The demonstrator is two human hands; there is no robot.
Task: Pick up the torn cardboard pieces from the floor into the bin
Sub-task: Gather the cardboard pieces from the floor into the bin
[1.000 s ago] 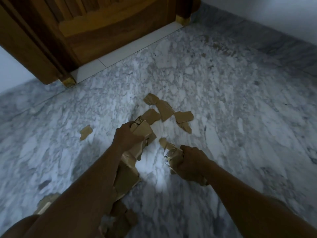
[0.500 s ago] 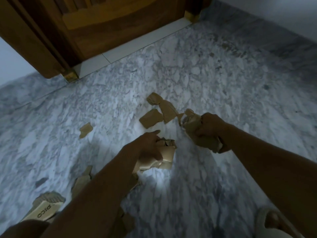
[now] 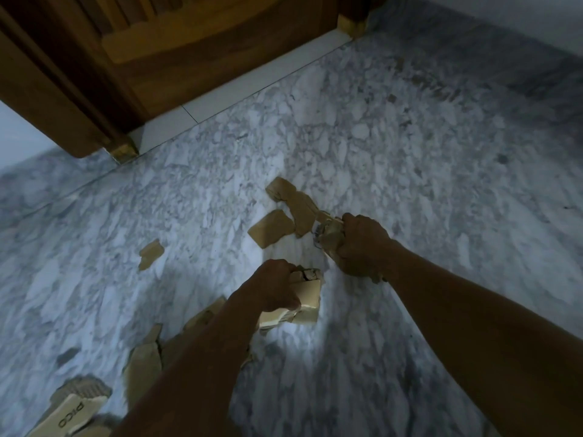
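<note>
Now left hand (image 3: 276, 287) gripping cardboard pieces (image 3: 307, 294), right hand (image 3: 362, 244) likewise

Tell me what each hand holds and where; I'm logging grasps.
Left hand grips a stack of cardboard pieces by its left edge; right hand clutches a bundle of pieces around its middle.

Tan-brown cardboard pieces (image 3: 272, 229), grey-white marbled floor (image 3: 394, 159), brown wooden door (image 3: 176, 58), white threshold strip (image 3: 220, 102)
</note>
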